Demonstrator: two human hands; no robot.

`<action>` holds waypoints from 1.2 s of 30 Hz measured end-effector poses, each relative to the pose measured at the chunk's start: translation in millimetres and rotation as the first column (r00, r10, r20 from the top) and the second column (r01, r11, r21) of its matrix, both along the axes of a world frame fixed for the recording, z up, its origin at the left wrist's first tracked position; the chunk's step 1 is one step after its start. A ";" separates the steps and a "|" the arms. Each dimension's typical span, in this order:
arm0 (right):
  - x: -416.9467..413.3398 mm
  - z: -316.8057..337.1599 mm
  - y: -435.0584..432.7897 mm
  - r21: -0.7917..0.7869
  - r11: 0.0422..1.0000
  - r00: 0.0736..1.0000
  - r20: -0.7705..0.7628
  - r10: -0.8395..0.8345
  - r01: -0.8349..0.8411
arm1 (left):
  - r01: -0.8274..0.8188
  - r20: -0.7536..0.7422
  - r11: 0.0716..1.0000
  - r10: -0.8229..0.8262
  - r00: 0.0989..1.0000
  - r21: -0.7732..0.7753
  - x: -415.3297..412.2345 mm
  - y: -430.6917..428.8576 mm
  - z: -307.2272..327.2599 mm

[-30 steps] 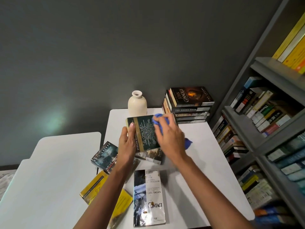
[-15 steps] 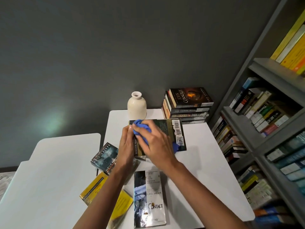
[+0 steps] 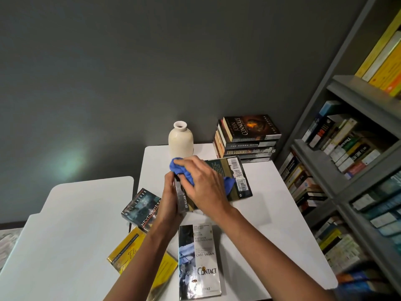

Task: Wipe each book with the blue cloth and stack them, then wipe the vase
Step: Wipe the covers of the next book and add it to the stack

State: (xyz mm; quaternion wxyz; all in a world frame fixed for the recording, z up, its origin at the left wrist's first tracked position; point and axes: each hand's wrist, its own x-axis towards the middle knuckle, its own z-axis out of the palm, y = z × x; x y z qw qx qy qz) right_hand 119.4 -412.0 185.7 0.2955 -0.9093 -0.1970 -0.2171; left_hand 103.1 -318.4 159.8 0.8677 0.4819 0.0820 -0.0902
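My left hand (image 3: 168, 199) grips the spine end of a dark green paperback (image 3: 235, 178) held above the white table (image 3: 267, 224). My right hand (image 3: 206, 184) holds the bunched blue cloth (image 3: 181, 169) against the book's back cover near its left end. A cream vase (image 3: 180, 140) stands at the table's far edge. To its right is a stack of several books (image 3: 247, 137). Three loose books lie near me: "Neverwhere" (image 3: 141, 208), a yellow one (image 3: 128, 253) and "Contact" (image 3: 198, 260).
A second white table (image 3: 65, 235) adjoins on the left. A grey bookshelf (image 3: 347, 170) packed with books fills the right side. A dark grey wall stands behind the tables.
The green book has turned from upright to lying sideways, barcode end to the right. My right hand with the cloth has swept left across its cover, toward the spine.
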 end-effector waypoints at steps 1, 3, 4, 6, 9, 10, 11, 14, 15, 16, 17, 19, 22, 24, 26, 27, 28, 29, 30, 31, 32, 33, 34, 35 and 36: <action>-1.4 -0.9 -0.2 -0.005 1.000 1.000 -0.004 0.012 -0.012 | -0.011 -0.007 0.999 0.011 1.000 -0.044 1.7 0.5 -2.6; -5.9 -1.7 0.1 -0.012 0.999 0.999 -0.033 0.038 -0.039 | -0.065 -0.027 0.993 0.063 0.998 -0.094 3.1 -1.9 -3.6; -8.0 -2.0 -0.1 -0.009 0.999 0.998 -0.049 0.048 -0.049 | -0.083 -0.042 0.990 0.078 0.996 -0.112 2.7 -2.9 -3.6; -11.0 -2.5 -0.3 -0.011 0.998 0.995 -0.079 0.058 -0.059 | -0.111 -0.102 0.983 0.097 0.990 -0.149 2.5 -3.0 -10.3; -20.5 -5.3 -3.6 -0.004 0.997 0.988 -0.135 0.079 -0.081 | -0.138 -0.203 0.968 0.095 0.975 -0.210 5.5 3.8 -22.1; -25.3 -7.1 -5.7 0.013 0.995 0.982 -0.159 0.099 -0.099 | -0.154 -0.217 0.965 0.107 0.970 -0.214 7.7 6.0 -24.2; -30.2 -9.1 -8.6 0.029 0.992 0.975 -0.184 0.126 -0.123 | -0.166 -0.214 0.963 0.120 0.969 -0.212 10.3 8.6 -27.3; -35.9 -13.6 -21.0 0.035 0.983 0.962 -0.205 0.183 -0.179 | -0.160 -0.172 0.969 0.128 0.977 -0.187 11.4 11.8 -18.4; -32.6 -14.3 -27.7 0.038 0.988 0.972 -0.177 0.155 -0.151 | -0.156 -0.157 0.974 0.130 0.979 -0.164 10.3 11.2 -15.3; -26.4 -14.5 -35.9 0.049 0.995 0.986 -0.140 0.094 -0.087 | -0.158 -0.141 0.978 0.139 0.980 -0.133 8.4 9.4 -10.8; -18.6 -14.2 -44.7 0.067 0.998 0.994 -0.113 0.006 0.001 | -0.155 -0.110 0.980 0.141 0.984 -0.122 7.8 7.5 -8.5; -4.8 -13.0 -56.9 0.090 0.982 0.983 -0.095 -0.160 0.168 | -0.148 -0.059 0.986 0.143 0.988 -0.080 4.6 4.9 2.5; -9.0 -15.6 -37.7 0.091 0.981 0.985 -0.044 -0.165 0.169 | -0.169 -0.051 0.985 0.168 0.985 -0.024 14.6 6.4 -0.8; -26.5 -19.5 -12.2 0.080 0.997 1.000 -0.015 -0.021 0.022 | -0.207 -0.054 0.978 0.207 0.977 -0.002 18.3 6.4 -5.4; -39.1 -22.4 -2.2 0.052 0.994 0.995 -0.023 0.093 -0.091 | -0.212 -0.077 0.977 0.209 0.975 -0.028 18.3 4.8 -5.9; -38.2 -22.9 -6.8 0.043 0.993 0.994 -0.028 0.108 -0.107 | -0.198 -0.061 0.979 0.196 0.979 -0.038 18.3 4.7 -6.4; -33.4 -23.7 -15.8 0.034 0.995 0.995 -0.021 0.095 -0.094 | -0.191 -0.044 0.981 0.189 0.981 -0.042 17.1 4.5 -6.2; -27.2 -24.8 -26.8 0.028 0.998 0.998 -0.007 0.054 -0.054 | -0.187 -0.025 0.982 0.186 0.982 -0.035 15.0 4.6 -4.8; -20.0 -25.4 -38.5 0.034 0.999 1.000 -0.002 -0.015 0.015 | -0.189 -0.016 0.982 0.188 0.982 -0.025 13.4 6.2 -1.1; -12.9 -25.6 -49.2 0.056 0.993 0.995 -0.004 -0.104 0.104 | -0.201 -0.028 0.980 0.201 0.979 -0.009 12.0 7.3 1.6; -7.7 -25.1 -56.0 0.085 0.977 0.981 -0.017 -0.193 0.194 | -0.213 -0.043 0.977 0.213 0.976 0.015 10.1 7.6 5.8; -5.0 -24.8 -57.2 0.102 0.961 0.966 -0.030 -0.257 0.258 | -0.232 -0.045 0.972 0.234 0.971 0.048 10.9 9.1 4.3; -4.7 -24.9 -52.1 0.097 0.955 0.960 -0.024 -0.280 0.281 | -0.244 -0.041 0.965 0.249 0.968 0.093 10.9 8.7 3.5; -6.5 -24.4 -43.0 0.077 0.964 0.967 -0.001 -0.257 0.256 | -0.248 -0.024 0.960 0.253 0.967 0.127 10.7 6.4 2.7; -9.8 -23.0 -31.6 0.048 0.979 0.979 0.025 -0.202 0.200 | -0.253 0.004 0.954 0.255 0.967 0.161 10.6 4.0 1.4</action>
